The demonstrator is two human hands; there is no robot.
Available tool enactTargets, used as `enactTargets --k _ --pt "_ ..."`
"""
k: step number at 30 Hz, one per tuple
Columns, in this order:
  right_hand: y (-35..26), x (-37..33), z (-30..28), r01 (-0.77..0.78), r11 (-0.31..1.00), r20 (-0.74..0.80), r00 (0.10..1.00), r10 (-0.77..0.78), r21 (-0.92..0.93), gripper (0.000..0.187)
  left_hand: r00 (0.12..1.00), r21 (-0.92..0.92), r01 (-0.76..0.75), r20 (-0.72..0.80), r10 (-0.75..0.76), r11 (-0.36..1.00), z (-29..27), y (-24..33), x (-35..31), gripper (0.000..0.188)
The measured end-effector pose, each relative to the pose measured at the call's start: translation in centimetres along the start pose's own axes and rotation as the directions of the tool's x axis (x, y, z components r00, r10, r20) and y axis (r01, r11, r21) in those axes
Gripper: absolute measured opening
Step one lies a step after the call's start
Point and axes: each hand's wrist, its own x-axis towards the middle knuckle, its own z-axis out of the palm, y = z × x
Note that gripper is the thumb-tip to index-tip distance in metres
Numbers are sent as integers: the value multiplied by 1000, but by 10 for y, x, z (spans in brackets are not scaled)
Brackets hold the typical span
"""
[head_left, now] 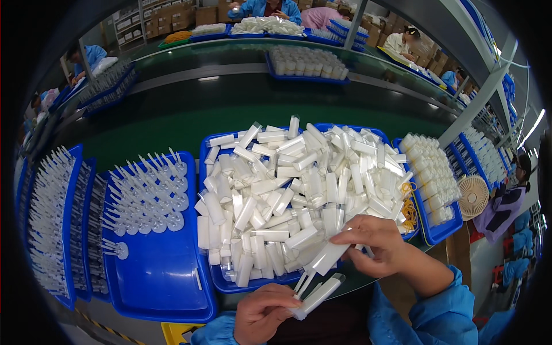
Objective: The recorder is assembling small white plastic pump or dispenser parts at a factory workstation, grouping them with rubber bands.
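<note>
My left hand [267, 310], at the bottom centre, pinches a small white part whose thin prongs [305, 283] point up and right. My right hand [374, 244] grips a white rectangular sleeve [329, 257] between thumb and fingers. The sleeve's lower end meets the prongs; whether they are inside it I cannot tell. Another white sleeve with a clear end [325, 293] lies slantwise beside my left hand, its lower end at the fingers. Just beyond both hands, a blue tray [221, 282] is heaped with similar white sleeves.
To the left, a blue tray [158, 282] carries rows of pronged white parts [150, 192]. More filled trays [57, 224] stand further left. Yellow rubber bands [409, 210], a tray of capped parts [428, 175] and a beige fan [473, 196] are rightward. People work beyond the green belt [241, 106].
</note>
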Motion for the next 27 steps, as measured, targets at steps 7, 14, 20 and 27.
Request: enactTargets --k 7,14,20,27 --pt "-23 -2 -25 -547 809 299 826 478 217 22 933 207 -198 338 120 958 -1 5 14 7" --pt "-35 -5 -39 -305 938 462 864 199 166 24 782 98 -463 513 353 881 1 5 20 9" --pt "-42 -7 -34 -178 973 497 864 84 145 20 635 129 -579 691 345 805 3 10 24 15" --pt "-41 -8 -2 -111 968 481 877 -12 227 19 896 343 -353 390 210 870 10 6 -5 18"
